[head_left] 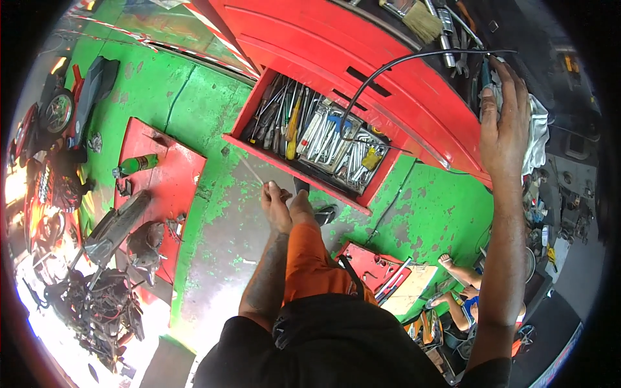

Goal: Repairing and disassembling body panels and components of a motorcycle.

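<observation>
"One hand at a time: what is the bare left hand (pixel 277 207) doing?"

"I see it closed round a thin, straight metal-shafted tool (pixel 252 169), just near of the open red metal drawer (pixel 272 160). The tip points far and left; a careless swing could catch the drawer's rim."

"And rightward?"

"A curved black cable (pixel 388 66) arcs above packed silvery hand tools (pixel 333 139); sliding the drawer in might pinch it. Farther right, the bare right hand (pixel 503 126) is on a crumpled whitish cloth (pixel 537 132) atop the red metal cabinet (pixel 310 32); dragging that could knock loose tools off."

"What can't you make out?"

"The left fist hides the tool's handle. The cable's lower end is hard to follow. At right, I can't tell whether the fingers grip the cloth or merely press it."
</observation>
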